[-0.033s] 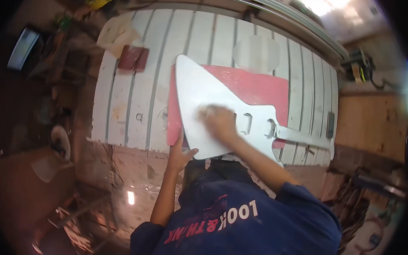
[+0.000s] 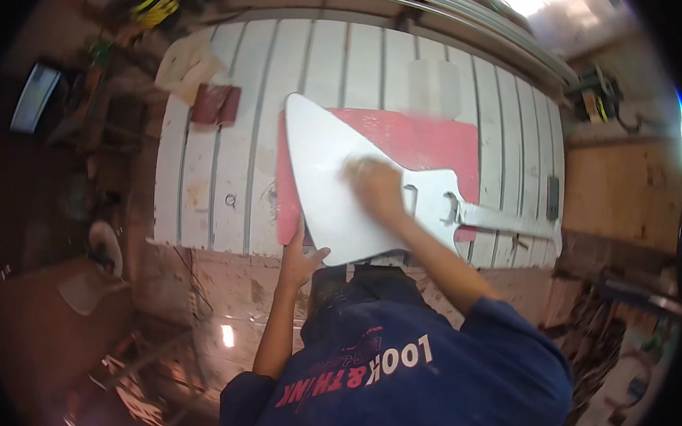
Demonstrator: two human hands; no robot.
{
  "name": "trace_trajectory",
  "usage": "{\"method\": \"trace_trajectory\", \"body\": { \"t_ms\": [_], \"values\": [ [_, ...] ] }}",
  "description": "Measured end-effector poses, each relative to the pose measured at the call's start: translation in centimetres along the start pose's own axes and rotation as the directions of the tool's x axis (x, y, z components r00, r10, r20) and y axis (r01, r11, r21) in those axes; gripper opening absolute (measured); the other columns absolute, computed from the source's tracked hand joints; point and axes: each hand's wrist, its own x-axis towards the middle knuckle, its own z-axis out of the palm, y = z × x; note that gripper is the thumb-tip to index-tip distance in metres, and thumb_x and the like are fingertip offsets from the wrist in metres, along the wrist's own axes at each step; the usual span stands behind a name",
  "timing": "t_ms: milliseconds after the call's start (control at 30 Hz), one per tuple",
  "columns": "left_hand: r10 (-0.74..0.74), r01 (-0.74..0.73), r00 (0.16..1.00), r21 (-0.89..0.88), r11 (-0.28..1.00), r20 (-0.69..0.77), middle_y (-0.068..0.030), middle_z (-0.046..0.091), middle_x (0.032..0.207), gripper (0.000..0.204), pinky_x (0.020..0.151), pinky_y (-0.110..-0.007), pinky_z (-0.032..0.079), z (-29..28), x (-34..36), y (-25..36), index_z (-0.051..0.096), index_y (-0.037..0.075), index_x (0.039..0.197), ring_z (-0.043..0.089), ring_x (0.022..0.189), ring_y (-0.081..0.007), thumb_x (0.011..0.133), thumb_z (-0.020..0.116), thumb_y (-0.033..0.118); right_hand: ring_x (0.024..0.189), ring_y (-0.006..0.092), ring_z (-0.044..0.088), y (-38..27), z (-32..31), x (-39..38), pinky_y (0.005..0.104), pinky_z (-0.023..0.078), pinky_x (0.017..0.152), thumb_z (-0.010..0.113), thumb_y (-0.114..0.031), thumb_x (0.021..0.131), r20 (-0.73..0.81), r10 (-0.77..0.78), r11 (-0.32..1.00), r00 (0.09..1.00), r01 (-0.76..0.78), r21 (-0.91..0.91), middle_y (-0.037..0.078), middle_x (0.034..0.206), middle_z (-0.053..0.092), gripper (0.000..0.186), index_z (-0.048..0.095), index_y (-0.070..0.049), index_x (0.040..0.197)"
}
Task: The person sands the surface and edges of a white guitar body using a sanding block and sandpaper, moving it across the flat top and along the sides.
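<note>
A white, angular electric guitar body with its neck extending right lies on a pink-red pad. Its lower left edge is gripped by my left hand, with the thumb by the near corner and fingers along the side. On the guitar's top face, left of the pickup cutouts, my right hand presses down, blurred by motion. Its fingers look curled over something small and tan at their tips, too smeared to name. One cutout is partly covered by that hand.
Under the pad is a white slatted table. Dark red sheets, perhaps sandpaper, lie at the far left beside a cream cloth. A pale, blurred round-edged piece is behind the pad. A small grey block sits near the right edge.
My right hand has shifted slightly right across the guitar's face, covering more of the cutouts. My left hand keeps its hold. The whole view has shifted slightly.
</note>
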Motion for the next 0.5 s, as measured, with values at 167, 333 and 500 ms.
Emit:
{"method": "trace_trajectory", "body": {
  "t_ms": [167, 333, 500],
  "values": [
    [0.113, -0.098, 0.993, 0.275, 0.956, -0.040, -0.0293, 0.036, 0.166, 0.099, 0.125, -0.040, 0.031, 3.1, 2.1, -0.5, 0.019, 0.001, 0.168, 0.040, 0.153, -0.0350, 0.091, 0.080, 0.016, 0.112, 0.0325, 0.065, 4.8, 1.5, -2.4, 0.0545, 0.050, 0.086, 0.071, -0.021, 0.090, -0.481, -0.001, 0.982, 0.877, -0.089, -0.166, 0.011, 0.120, 0.071, 0.025, 0.076, -0.019, 0.114],
    [0.200, 0.054, 0.964, 0.866, 0.497, -0.175, -0.0285, 0.017, 0.173, 0.082, 0.129, -0.057, 0.019, 4.7, 3.1, 1.0, 0.024, 0.001, 0.167, 0.022, 0.158, -0.0467, 0.105, 0.057, 0.042, 0.082, 0.0294, 0.069, 5.3, -0.1, -6.8, 0.0479, 0.052, 0.073, 0.066, -0.020, 0.093, -0.542, -0.161, 0.983, 0.825, 0.088, -0.159, 0.005, 0.098, 0.073, 0.018, 0.076, -0.020, 0.108],
    [0.190, 0.036, 0.974, 0.909, 0.415, -0.126, -0.0245, 0.011, 0.176, 0.080, 0.127, -0.063, 0.015, 6.4, 5.8, 2.4, 0.023, 0.003, 0.167, 0.016, 0.160, -0.0463, 0.107, 0.050, 0.048, 0.101, 0.0290, 0.065, 10.6, -2.7, -7.6, 0.0483, 0.048, 0.082, 0.068, -0.023, 0.092, -0.734, 0.076, 0.924, 0.675, -0.324, -0.202, 0.002, 0.110, 0.069, 0.020, 0.075, -0.021, 0.111]
  ]
}}
